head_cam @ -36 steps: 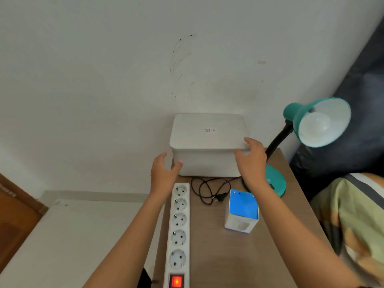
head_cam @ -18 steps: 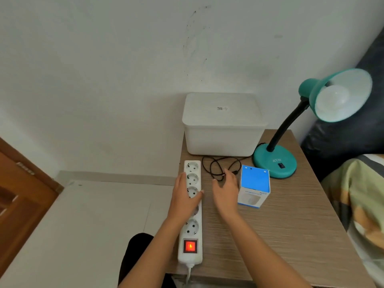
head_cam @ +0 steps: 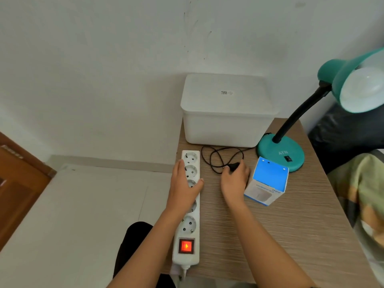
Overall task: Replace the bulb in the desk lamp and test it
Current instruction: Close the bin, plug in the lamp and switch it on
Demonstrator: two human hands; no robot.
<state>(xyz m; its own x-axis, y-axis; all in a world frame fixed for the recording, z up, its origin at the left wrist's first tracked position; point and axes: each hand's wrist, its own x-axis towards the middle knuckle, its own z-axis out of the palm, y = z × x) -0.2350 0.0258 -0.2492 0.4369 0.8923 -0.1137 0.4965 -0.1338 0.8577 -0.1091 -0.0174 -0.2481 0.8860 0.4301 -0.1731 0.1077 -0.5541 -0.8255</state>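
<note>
A teal desk lamp (head_cam: 280,151) stands at the back right of the wooden table, its shade tilted toward me with a white bulb (head_cam: 362,88) in it, unlit. Its black cord (head_cam: 216,157) lies coiled in front of the white box. My right hand (head_cam: 234,180) is closed on the cord's black plug (head_cam: 234,165). My left hand (head_cam: 184,189) lies flat on the white power strip (head_cam: 187,223), pressing it down, fingers spread over the middle sockets. The strip's red switch (head_cam: 186,245) glows. A blue-and-white bulb box (head_cam: 268,180) stands just right of my right hand.
A lidded white plastic box (head_cam: 226,111) sits against the wall at the table's back. The table's left edge runs just beside the power strip. A patterned cloth (head_cam: 361,194) and a dark bag (head_cam: 349,132) lie at the right. A wooden door (head_cam: 16,183) is at the far left.
Both hands left the white box and came down toward me. The left hand settled on the power strip; the right hand reached the cord and closed on its plug.
</note>
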